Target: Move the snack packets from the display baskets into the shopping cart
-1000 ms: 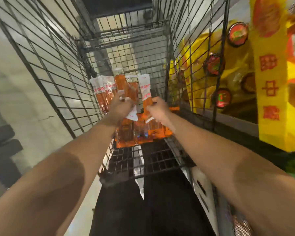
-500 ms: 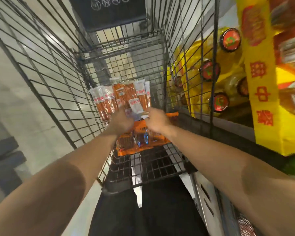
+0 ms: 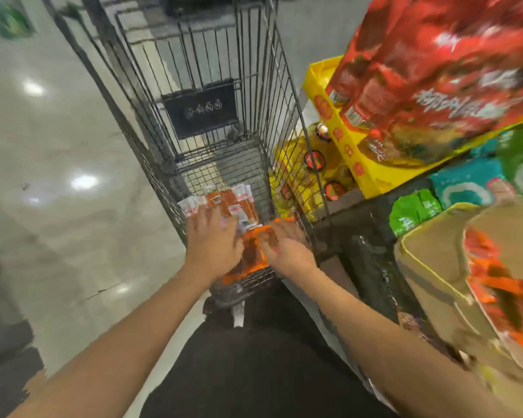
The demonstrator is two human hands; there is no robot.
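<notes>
Orange-and-white snack packets (image 3: 224, 202) lie on the floor of the black wire shopping cart (image 3: 194, 131), with more orange packets (image 3: 251, 254) nearer me. My left hand (image 3: 213, 241) hovers over them with fingers spread and nothing in it. My right hand (image 3: 286, 245) is beside it over the orange packets; its fingers are blurred, so I cannot tell if they grip one. A cardboard display box (image 3: 453, 267) with orange packets (image 3: 495, 285) stands at the right.
Shelving on the right holds a yellow tray (image 3: 347, 146) of red bags (image 3: 435, 70), yellow bottles with red caps (image 3: 314, 159), and green and teal packs (image 3: 414, 208). Glossy pale floor (image 3: 58, 176) spreads to the left of the cart.
Both hands lowered the held packets onto the cart floor, and the left hand let go. The view swung up and right, so the shelf and cardboard box now show.
</notes>
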